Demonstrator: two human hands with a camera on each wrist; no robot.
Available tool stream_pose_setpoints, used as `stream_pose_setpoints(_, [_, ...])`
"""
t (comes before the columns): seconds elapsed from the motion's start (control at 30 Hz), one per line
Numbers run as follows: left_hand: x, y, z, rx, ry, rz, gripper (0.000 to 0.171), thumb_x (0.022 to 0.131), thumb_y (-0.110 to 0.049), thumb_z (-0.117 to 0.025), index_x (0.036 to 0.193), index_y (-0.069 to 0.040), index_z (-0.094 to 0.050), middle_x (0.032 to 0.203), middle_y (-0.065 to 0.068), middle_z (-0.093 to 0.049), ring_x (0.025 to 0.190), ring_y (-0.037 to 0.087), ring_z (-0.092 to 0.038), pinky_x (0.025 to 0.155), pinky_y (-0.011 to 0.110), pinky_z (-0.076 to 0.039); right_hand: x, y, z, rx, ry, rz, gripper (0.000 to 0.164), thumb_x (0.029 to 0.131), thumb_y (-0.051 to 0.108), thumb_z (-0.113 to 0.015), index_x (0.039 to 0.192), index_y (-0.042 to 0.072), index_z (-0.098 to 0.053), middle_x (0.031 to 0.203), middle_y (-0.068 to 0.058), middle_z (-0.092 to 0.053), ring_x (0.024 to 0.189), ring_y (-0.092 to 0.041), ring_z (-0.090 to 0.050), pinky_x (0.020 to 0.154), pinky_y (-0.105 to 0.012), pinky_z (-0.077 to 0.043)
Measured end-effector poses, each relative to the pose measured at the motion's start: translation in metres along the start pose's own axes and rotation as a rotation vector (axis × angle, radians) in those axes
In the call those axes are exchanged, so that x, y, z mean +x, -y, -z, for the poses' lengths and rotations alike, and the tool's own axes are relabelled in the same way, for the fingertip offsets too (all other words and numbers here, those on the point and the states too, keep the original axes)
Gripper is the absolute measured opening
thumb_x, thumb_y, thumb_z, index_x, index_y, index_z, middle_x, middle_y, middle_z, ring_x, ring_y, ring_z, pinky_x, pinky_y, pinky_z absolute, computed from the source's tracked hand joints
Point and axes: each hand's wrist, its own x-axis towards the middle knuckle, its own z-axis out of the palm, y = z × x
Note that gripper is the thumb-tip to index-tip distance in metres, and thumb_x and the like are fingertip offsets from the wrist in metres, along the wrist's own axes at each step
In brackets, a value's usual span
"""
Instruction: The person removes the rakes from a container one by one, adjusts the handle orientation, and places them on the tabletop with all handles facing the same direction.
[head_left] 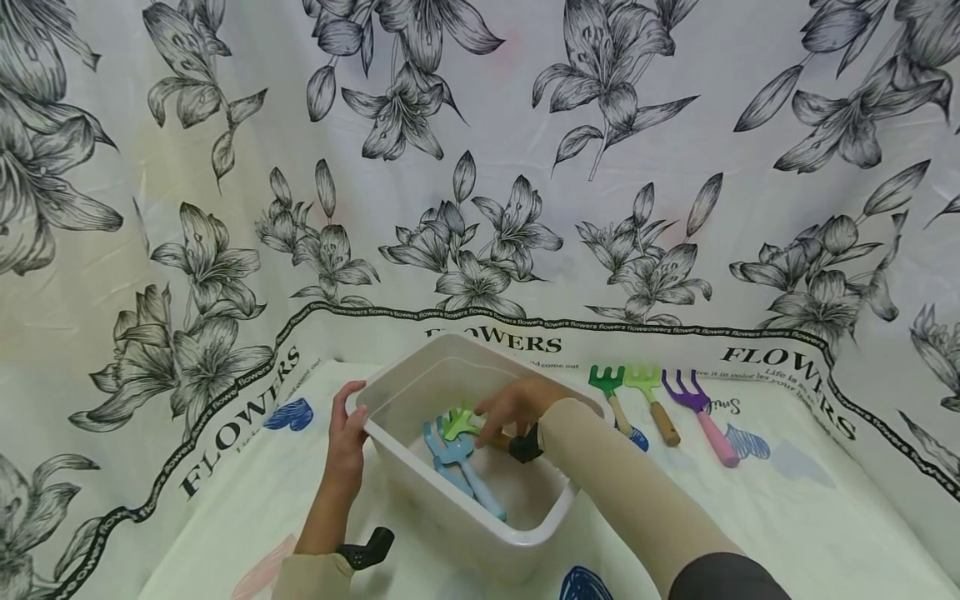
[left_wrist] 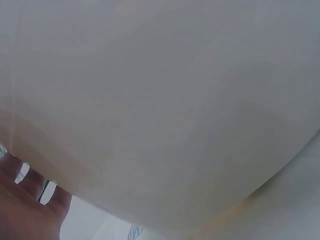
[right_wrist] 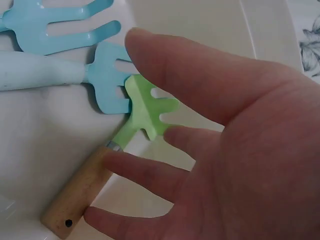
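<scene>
In the head view, my left hand (head_left: pixel 347 446) grips the left rim of a white plastic bin (head_left: pixel 517 533), fingertips hooked over the edge. The left wrist view shows fingers (left_wrist: pixel 57 200) of that hand along the bin's outer wall. My right hand (head_left: pixel 517 406) is down inside the bin, thumb and fingers spread. Under its fingertips lies a light green hand rake (right_wrist: pixel 145 107) with a wooden handle (right_wrist: pixel 80 192), fingertips right at the handle. Two light blue hand forks (right_wrist: pixel 107 80) lie beside it on the bin floor, the green tines overlapping one of them.
To the bin's right lie a dark green hand fork (head_left: pixel 607 379), a light green hand rake (head_left: pixel 647 379) with a wooden handle, and a purple hand fork (head_left: pixel 688 396) with a pink handle. A flower-print curtain (head_left: pixel 480 167) hangs behind the cloth-covered surface (head_left: pixel 262 483).
</scene>
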Motion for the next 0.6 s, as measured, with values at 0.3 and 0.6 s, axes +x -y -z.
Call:
stream_pose_setpoints(0.3, [-0.002,0.000,-0.001,-0.003,0.000,0.013,0.046,0.102,-0.034,-0.038,0.144,-0.017,-0.028,0.143,0.005,-0.037,0.123,0.025,-0.042,0.109,0.056,-0.024,0.003,-0.002,-0.001,-0.075,0.109,-0.039,0.072,0.077,0.041,-0.080,0.141,0.026,-0.052,0.137,-0.004,-0.052,0.117,-0.045,-0.051,0.100,-0.064,-0.034])
stream_pose_setpoints(0.6, [-0.001,0.000,0.000,0.012,0.001,0.002,0.047,0.102,-0.035,-0.038,0.144,-0.017,-0.028,0.140,0.004,-0.039,0.123,0.026,-0.042,0.110,0.057,-0.022,-0.002,0.007,-0.010,-0.039,0.241,-0.094,0.060,0.086,0.032,-0.072,0.141,0.020,-0.051,0.138,-0.005,-0.051,0.130,-0.048,-0.037,0.106,-0.061,-0.028])
